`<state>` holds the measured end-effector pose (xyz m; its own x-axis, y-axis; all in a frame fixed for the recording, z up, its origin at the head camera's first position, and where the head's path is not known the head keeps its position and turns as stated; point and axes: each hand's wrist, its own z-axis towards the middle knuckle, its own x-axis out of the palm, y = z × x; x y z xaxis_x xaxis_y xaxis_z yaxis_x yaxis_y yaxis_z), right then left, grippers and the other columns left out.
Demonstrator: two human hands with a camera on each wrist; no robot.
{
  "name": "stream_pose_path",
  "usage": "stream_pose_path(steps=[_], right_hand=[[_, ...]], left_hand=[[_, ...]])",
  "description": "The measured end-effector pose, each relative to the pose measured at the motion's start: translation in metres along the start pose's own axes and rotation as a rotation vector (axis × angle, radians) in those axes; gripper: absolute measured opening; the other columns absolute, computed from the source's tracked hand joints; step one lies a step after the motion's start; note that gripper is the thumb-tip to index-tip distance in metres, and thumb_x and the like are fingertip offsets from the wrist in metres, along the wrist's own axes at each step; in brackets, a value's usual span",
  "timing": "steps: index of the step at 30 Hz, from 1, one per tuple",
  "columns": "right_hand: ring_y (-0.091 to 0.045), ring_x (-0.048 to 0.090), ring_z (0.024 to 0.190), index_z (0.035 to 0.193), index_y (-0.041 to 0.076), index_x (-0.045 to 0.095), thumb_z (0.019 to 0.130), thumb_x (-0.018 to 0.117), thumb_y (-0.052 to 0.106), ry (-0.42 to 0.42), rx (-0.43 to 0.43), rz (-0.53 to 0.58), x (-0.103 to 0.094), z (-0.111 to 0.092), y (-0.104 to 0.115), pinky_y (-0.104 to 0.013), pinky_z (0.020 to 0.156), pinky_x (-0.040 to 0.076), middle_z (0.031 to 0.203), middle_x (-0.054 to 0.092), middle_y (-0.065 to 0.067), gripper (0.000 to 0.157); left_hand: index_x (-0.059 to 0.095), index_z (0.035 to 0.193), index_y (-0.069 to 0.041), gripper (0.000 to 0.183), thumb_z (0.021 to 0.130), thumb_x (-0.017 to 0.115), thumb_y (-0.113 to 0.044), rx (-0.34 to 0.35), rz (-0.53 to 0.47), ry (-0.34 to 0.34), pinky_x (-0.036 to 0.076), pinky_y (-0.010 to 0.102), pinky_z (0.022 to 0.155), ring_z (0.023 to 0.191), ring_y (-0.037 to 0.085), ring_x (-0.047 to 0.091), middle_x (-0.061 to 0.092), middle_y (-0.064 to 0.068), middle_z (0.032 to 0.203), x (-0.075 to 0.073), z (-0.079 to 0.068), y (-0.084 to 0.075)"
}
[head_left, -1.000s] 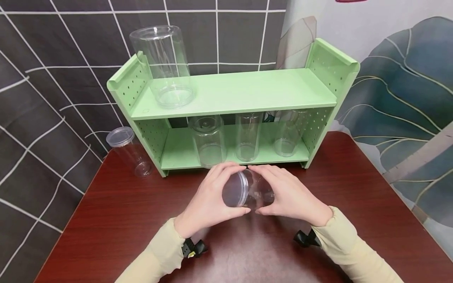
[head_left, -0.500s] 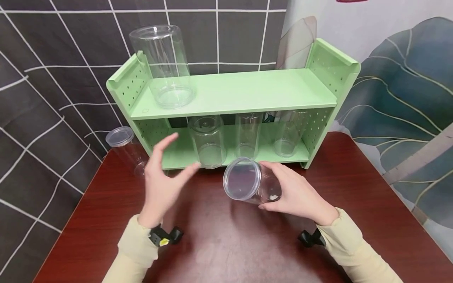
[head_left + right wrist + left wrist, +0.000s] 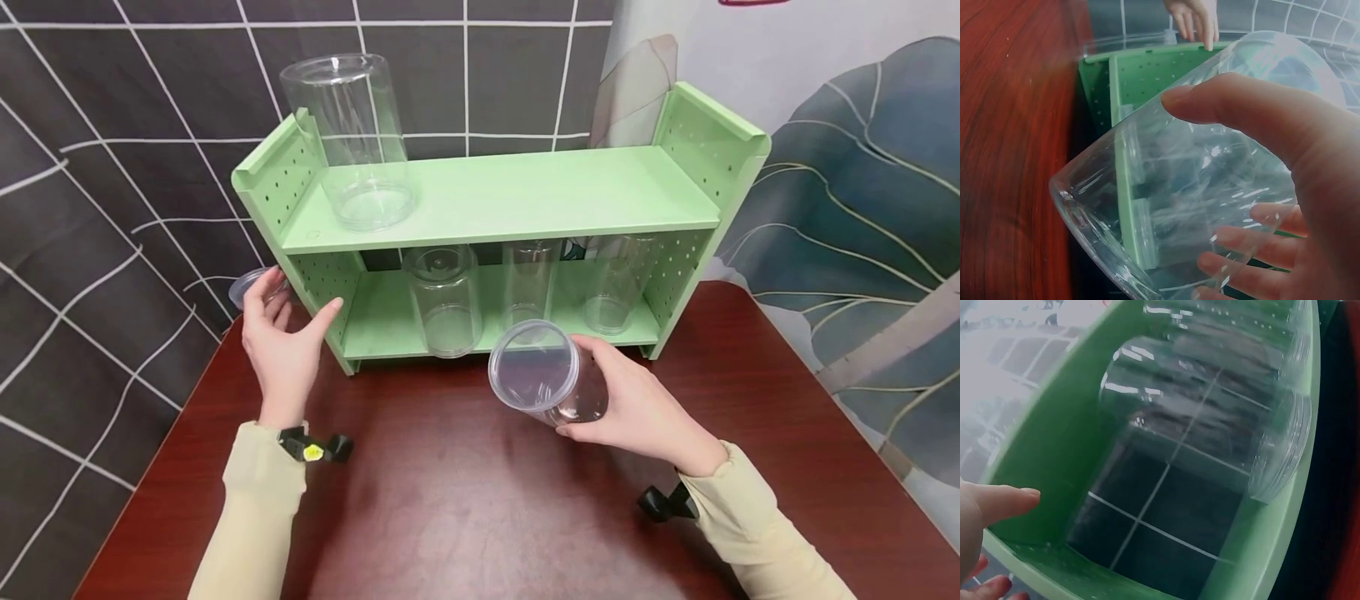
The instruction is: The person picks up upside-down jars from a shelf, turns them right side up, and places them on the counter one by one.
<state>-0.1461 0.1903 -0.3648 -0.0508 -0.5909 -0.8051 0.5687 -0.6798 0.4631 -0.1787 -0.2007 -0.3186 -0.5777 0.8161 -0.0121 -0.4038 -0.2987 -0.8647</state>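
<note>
My right hand (image 3: 633, 404) grips a clear plastic jar (image 3: 588, 392) by its side, above the table in front of the shelf. The jar is tilted, its translucent lid (image 3: 534, 365) facing up and left. In the right wrist view, the thumb and fingers lie around the clear jar wall (image 3: 1166, 169). My left hand (image 3: 283, 354) is beside the shelf's left end, its thumb spread away from the fingers. Those fingers are at the lid (image 3: 247, 287) of another clear jar, whose body is mostly hidden behind the hand. Whether they touch it, I cannot tell.
A green two-tier shelf (image 3: 525, 196) stands at the back of the reddish wood table (image 3: 442, 500). A large clear jar (image 3: 367, 158) is on its top tier. Below stand a wide jar (image 3: 447, 308), a narrow jar (image 3: 528, 279) and another clear jar (image 3: 611, 292).
My left hand has let go of the held jar and moved left to the lidded jar beside the shelf. The right hand keeps its jar, turned so the lid faces further up.
</note>
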Motion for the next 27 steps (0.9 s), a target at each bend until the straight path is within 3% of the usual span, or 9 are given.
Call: stream_pose_path(steps=[4, 10, 15, 19, 21, 27], right_hand=[[-0.007, 0.048, 0.107, 0.138, 0.025, 0.036, 0.054, 0.086, 0.048, -0.015, 0.009, 0.013, 0.000, 0.000, -0.003, -0.034, 0.086, 0.045, 0.123, 0.049, 0.011, 0.101], [-0.010, 0.050, 0.105, 0.138, 0.023, 0.037, 0.054, 0.087, 0.047, -0.056, 0.018, 0.056, -0.010, -0.002, -0.007, -0.037, 0.083, 0.046, 0.120, 0.053, 0.006, 0.101], [-0.012, 0.056, 0.099, 0.138, 0.020, 0.038, 0.055, 0.089, 0.044, -0.090, 0.046, 0.140, -0.024, -0.006, -0.011, -0.032, 0.079, 0.047, 0.119, 0.053, 0.008, 0.100], [-0.013, 0.056, 0.097, 0.137, 0.022, 0.039, 0.053, 0.091, 0.038, -0.147, 0.061, 0.127, -0.039, -0.008, -0.015, -0.024, 0.077, 0.046, 0.119, 0.054, 0.009, 0.099], [-0.012, 0.053, 0.098, 0.137, 0.022, 0.040, 0.052, 0.093, 0.030, -0.184, 0.058, 0.115, -0.049, -0.008, -0.013, -0.022, 0.077, 0.045, 0.119, 0.055, 0.005, 0.101], [-0.014, 0.047, 0.103, 0.138, 0.017, 0.041, 0.050, 0.091, 0.003, -0.288, 0.089, 0.171, -0.084, -0.008, 0.012, -0.018, 0.082, 0.036, 0.118, 0.054, -0.005, 0.103]], left_hand=[[0.051, 0.130, -0.016, 0.075, 0.064, 0.087, -0.010, -0.037, -0.058, 0.012, 0.043, 0.029, 0.096, 0.112, 0.021, 0.053, 0.054, 0.006, 0.126, 0.004, 0.009, 0.017], [0.057, 0.125, -0.016, 0.067, 0.065, 0.087, -0.012, -0.046, -0.062, -0.044, 0.048, 0.030, 0.090, 0.105, 0.022, 0.058, 0.059, 0.007, 0.120, 0.007, 0.013, 0.023], [0.065, 0.115, -0.010, 0.044, 0.074, 0.080, -0.007, -0.013, -0.061, -0.116, 0.053, 0.026, 0.079, 0.093, 0.023, 0.064, 0.065, 0.012, 0.109, 0.009, 0.015, 0.014], [0.068, 0.109, -0.009, 0.033, 0.077, 0.077, -0.007, 0.050, 0.026, -0.164, 0.054, 0.021, 0.070, 0.080, 0.015, 0.066, 0.068, 0.011, 0.101, 0.009, 0.018, 0.017], [0.068, 0.107, -0.008, 0.031, 0.077, 0.076, -0.007, 0.074, 0.061, -0.169, 0.054, 0.020, 0.068, 0.077, 0.013, 0.066, 0.069, 0.009, 0.099, 0.009, 0.020, 0.019], [0.066, 0.105, 0.002, 0.027, 0.079, 0.072, -0.003, 0.131, 0.146, -0.156, 0.054, 0.019, 0.068, 0.076, 0.017, 0.067, 0.069, 0.012, 0.097, 0.010, 0.013, -0.003]])
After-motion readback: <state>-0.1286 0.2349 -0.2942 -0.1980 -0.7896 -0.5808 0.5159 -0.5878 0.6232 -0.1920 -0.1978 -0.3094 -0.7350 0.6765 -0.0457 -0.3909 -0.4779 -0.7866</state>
